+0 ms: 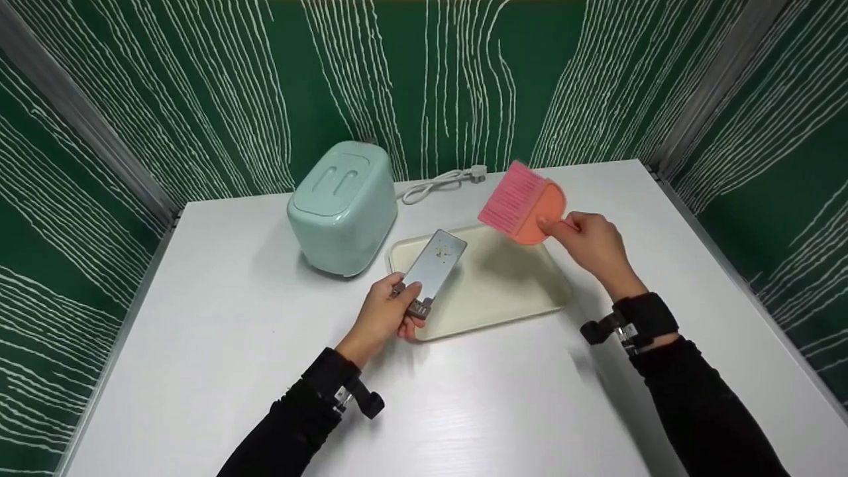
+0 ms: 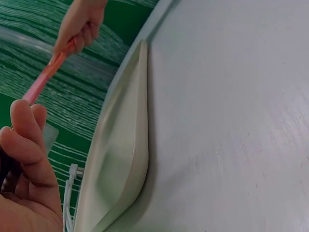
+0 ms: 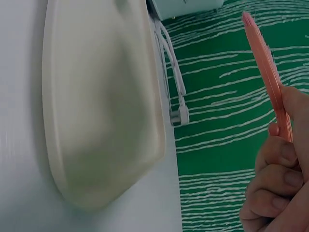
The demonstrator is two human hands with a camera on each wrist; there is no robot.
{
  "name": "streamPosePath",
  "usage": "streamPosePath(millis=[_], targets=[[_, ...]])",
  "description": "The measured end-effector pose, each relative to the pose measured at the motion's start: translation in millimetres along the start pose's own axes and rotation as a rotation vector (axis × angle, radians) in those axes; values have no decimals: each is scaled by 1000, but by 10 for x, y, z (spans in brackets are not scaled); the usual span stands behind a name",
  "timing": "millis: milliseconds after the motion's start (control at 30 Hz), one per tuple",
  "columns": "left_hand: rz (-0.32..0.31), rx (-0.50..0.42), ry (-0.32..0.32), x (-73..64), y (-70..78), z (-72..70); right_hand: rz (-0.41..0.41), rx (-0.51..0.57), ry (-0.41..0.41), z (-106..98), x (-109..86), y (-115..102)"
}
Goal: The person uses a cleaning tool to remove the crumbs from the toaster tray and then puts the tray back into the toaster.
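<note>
My left hand [image 1: 383, 306] grips a flat metal crumb tray [image 1: 432, 266] by its grey end, thumb on top. Brown crumbs [image 1: 442, 250] lie near its far end. It is held above the left part of a cream serving tray [image 1: 493, 311]. My right hand [image 1: 591, 244] pinches the orange handle of a small brush [image 1: 511, 201] with pink bristles, raised over the serving tray's far right side. Brush and crumb tray are apart. In the right wrist view the brush [image 3: 264, 65] appears edge-on. Fingers hide most of the crumb tray in the left wrist view.
A mint-green toaster [image 1: 344, 205] stands at the back left of the white table [image 1: 218, 344]. Its white cord and plug [image 1: 478, 173] lie along the back edge. Green walls with white lines [image 1: 464, 79] enclose the back and sides.
</note>
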State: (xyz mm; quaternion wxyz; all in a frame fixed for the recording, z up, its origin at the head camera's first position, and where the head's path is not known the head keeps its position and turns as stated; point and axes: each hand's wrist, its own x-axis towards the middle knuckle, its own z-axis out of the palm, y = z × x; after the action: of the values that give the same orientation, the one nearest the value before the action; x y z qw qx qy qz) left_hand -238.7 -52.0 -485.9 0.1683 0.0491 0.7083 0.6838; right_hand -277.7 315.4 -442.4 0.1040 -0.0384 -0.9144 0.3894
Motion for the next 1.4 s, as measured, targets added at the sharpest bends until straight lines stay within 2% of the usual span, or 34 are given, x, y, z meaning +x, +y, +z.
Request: streamPosePath(millis=[267,467,767,1033,1267,1400], targets=[[35,12,-26,9,43,30,-150,-27,-71,161,-202,-404],[56,40,-32,22,64,41,-215,-79,-124,321,-321,-557],[29,78,-30,9,116,48,-227,-119,-162,510,-389,-580],[45,109,-42,6,151,53,-199,-136,-188,567,-397,-557],[72,128,-73,26,132,27,-219,-131,-189,596,-414,-543],[65,132,-74,23,132,26,-225,-126,-191,628,-423,-535]])
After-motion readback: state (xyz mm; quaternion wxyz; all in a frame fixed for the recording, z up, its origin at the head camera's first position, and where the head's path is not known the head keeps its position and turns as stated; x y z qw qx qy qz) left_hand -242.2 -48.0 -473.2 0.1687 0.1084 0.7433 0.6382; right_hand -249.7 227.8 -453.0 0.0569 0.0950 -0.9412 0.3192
